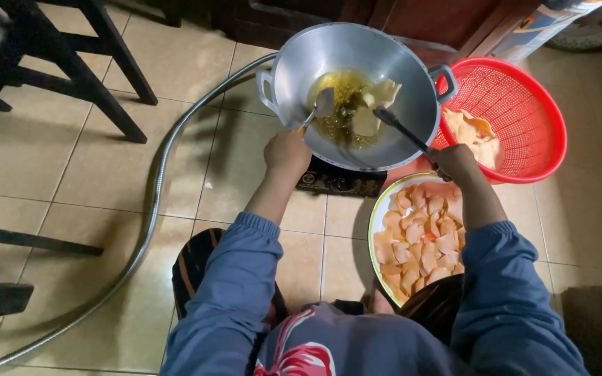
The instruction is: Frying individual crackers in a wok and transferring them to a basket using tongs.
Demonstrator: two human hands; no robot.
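Left hand [287, 151] fingers clench a metal spoon [320, 104] and right hand [454, 161] fingers clench a black-handled utensil [402, 129], both tips among 2 pale crackers [374, 104] frying in the far round aluminium wok [412, 76], left of the red plastic basket [524, 90].

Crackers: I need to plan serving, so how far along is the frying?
Done: a few puffed crackers lie in the red basket. In hand: two pieces fry in the wok, with the left hand on a metal spoon and the right hand on a dark utensil. Left: a tray heaped with raw chips.
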